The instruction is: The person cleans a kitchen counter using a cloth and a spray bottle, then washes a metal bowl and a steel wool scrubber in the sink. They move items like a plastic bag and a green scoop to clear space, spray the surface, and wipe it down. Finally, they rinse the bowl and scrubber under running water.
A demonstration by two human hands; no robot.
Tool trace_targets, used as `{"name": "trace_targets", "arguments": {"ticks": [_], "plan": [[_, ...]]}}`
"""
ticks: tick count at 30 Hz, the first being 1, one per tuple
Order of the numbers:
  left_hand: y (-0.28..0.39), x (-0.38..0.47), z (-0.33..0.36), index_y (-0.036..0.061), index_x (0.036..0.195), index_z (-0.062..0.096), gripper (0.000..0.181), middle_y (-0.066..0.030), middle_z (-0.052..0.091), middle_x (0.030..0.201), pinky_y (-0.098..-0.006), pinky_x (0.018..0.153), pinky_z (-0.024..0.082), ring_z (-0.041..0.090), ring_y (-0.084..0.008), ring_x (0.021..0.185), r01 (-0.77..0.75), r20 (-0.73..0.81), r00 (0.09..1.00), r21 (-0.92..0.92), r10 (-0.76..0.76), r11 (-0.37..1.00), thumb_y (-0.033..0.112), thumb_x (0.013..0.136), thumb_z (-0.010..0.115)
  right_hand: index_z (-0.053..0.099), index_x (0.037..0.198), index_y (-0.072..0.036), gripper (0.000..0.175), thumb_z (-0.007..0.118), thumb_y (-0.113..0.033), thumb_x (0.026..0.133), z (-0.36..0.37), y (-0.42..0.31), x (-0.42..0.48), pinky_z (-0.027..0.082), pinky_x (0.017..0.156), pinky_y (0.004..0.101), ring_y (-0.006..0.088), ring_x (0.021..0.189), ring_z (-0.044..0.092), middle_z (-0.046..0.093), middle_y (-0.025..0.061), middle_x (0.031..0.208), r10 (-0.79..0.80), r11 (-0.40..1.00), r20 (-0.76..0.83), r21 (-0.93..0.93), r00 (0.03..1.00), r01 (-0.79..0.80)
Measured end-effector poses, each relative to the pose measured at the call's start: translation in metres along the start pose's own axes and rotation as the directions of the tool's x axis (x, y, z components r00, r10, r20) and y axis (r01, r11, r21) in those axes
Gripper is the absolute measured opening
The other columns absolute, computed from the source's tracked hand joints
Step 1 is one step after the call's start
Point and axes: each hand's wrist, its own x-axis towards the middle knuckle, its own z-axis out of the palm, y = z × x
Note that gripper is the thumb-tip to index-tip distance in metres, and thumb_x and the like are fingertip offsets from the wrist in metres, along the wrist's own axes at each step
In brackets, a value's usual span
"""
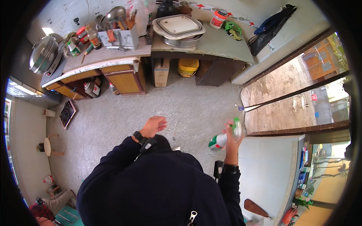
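My right hand (233, 140) grips a plastic bottle (222, 139) at my right side. The bottle is tilted, with a green-and-white body, some red on it, and a green top. Part of it is hidden behind my fingers, and its top is blurred. In front of my chest, my left hand (154, 126) hovers above the grey floor (127, 108) with nothing in it, its fingers loosely bent. Both wrists wear dark bands.
Ahead stands a worktop (113, 55) with a utensil holder (120, 38), jars and a steamer pot (45, 55). Stacked basins (179, 26) occupy the adjoining counter (223, 50). A hotplate (68, 114) and a stool (47, 147) are at left. Another person (58, 202) sits lower left. A doorway (282, 93) is at right.
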Motion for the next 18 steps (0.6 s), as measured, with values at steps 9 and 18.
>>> {"name": "trace_targets", "arguments": {"ticks": [9,18], "plan": [[0.073,0.137,0.034,0.0040,0.112,0.058,0.030,-0.0100,0.061,0.106,-0.0295,0.080,0.048,0.060,-0.0197,0.093,-0.081,-0.217,0.974,-0.060,0.066,0.995,0.027,0.092,0.053,0.063,0.093,-0.001,0.020,0.070,-0.016,0.082,0.044,0.042,0.256,0.045,0.053,0.0232,0.0072,0.060,0.055,0.060,0.0005,0.071,-0.020,0.984,0.253,-0.167,0.967,0.064],[0.193,0.302,0.135,0.0043,0.114,0.056,0.031,-0.0092,0.061,0.105,-0.0296,0.081,0.048,0.060,-0.0182,0.093,-0.098,-0.139,0.987,-0.109,0.083,0.989,0.026,0.092,0.056,0.064,0.091,-0.002,0.020,0.073,-0.015,0.079,0.098,0.062,0.448,0.045,0.063,0.0250,0.0081,0.069,0.056,0.063,0.0030,0.076,0.018,0.954,0.279,-0.291,0.960,0.067]]}}
